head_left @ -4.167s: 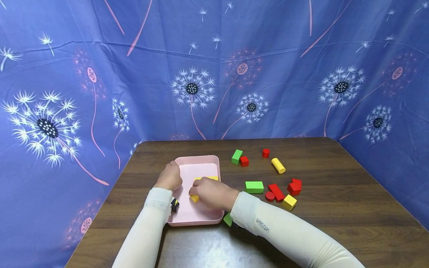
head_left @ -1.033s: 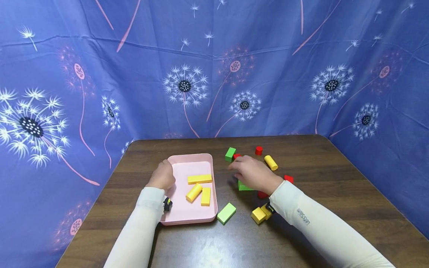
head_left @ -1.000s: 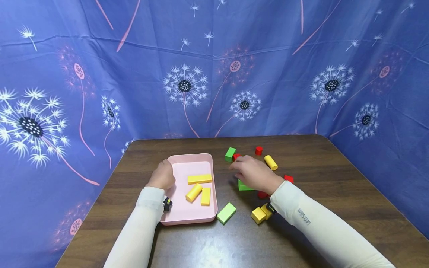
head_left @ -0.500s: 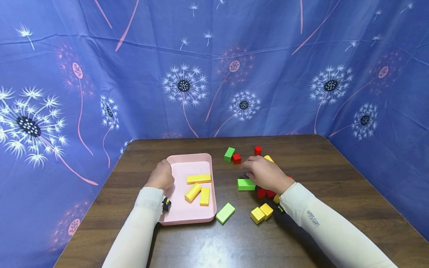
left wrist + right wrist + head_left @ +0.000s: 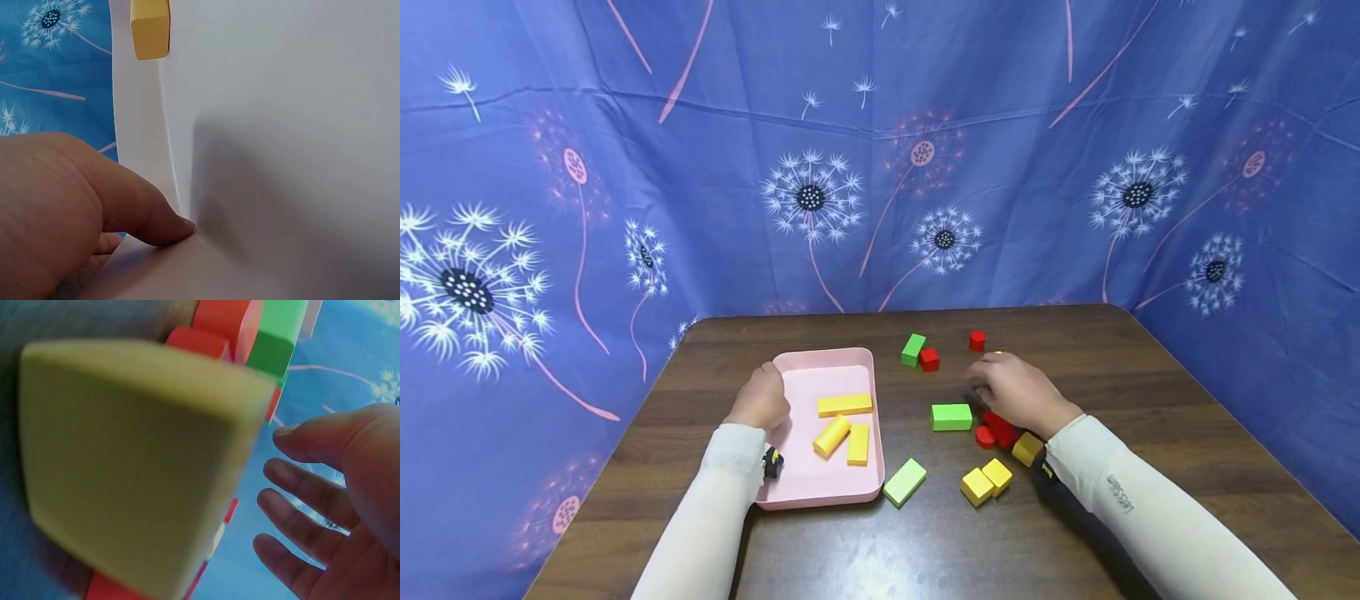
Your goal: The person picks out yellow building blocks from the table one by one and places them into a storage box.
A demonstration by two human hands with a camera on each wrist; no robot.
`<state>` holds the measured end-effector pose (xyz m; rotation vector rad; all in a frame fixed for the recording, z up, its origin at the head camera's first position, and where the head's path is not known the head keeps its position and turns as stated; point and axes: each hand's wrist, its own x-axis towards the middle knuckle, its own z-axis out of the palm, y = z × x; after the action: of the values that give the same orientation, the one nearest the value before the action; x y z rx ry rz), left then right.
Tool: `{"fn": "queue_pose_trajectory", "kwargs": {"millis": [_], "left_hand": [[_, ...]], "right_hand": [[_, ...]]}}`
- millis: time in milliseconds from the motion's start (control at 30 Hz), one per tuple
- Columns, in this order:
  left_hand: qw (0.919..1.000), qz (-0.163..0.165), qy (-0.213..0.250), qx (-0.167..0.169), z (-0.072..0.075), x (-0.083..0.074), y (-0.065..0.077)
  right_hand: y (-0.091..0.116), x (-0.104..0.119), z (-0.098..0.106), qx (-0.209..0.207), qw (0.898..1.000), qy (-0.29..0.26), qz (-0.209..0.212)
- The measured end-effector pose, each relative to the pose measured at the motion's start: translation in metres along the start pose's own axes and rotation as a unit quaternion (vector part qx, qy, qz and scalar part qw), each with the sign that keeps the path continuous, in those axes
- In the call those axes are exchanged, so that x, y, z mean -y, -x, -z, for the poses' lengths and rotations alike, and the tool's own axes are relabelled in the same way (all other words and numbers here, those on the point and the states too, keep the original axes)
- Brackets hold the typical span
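My left hand [image 5: 762, 397] grips the left wall of a pink tray [image 5: 820, 502], and in the left wrist view the thumb [image 5: 147, 215] presses its inner side while the fingers are outside. Inside the tray lie a long yellow block [image 5: 844, 405], a yellow cylinder [image 5: 832, 437] and a shorter yellow block [image 5: 858, 445]. My right hand [image 5: 1018, 392] hovers over the scattered blocks, fingers apart and holding nothing in the right wrist view. It mostly hides a second yellow cylinder behind it. A yellow block [image 5: 125, 462] looms close to that wrist camera.
On the table are green blocks [image 5: 951, 417], another green block [image 5: 905, 482], and a green block [image 5: 913, 350] touching a red cube [image 5: 929, 360]. A red cylinder [image 5: 977, 341] stands farther back. Two yellow cubes [image 5: 977, 487] sit nearer; a red disc [image 5: 986, 437] and red block [image 5: 1001, 430] lie by the right wrist.
Earlier my right hand was in the tray at a yellow cylinder, which now lies there released. The hand has since moved right over the blocks. My left hand has kept its grip on the tray.
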<state>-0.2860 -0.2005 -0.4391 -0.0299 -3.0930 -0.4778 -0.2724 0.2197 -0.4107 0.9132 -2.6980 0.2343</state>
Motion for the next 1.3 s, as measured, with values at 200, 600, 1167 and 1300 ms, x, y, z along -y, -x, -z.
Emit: {"fn": "queue_pose_trajectory", "kwargs": {"millis": [200,600,1167,1300], "left_hand": [[0.9999,0.010,0.004,0.005,0.000,-0.002,0.002],[1.0000,-0.001,0.002,-0.007,-0.004,0.002,0.000],[0.9999,-0.008,0.003,-0.007,-0.003,0.001,0.000],[0.9999,-0.004,0.007,-0.006,-0.002,0.000,0.001]], "right_hand": [[0.007,-0.015,-0.002,0.001,1.000,0.006,-0.024],[0.017,-0.028,-0.004,0.007,0.998,0.025,-0.057],[0.021,-0.038,0.000,-0.006,0.995,0.043,-0.094],[0.020,-0.039,-0.001,-0.014,0.995,0.043,-0.087]]}}
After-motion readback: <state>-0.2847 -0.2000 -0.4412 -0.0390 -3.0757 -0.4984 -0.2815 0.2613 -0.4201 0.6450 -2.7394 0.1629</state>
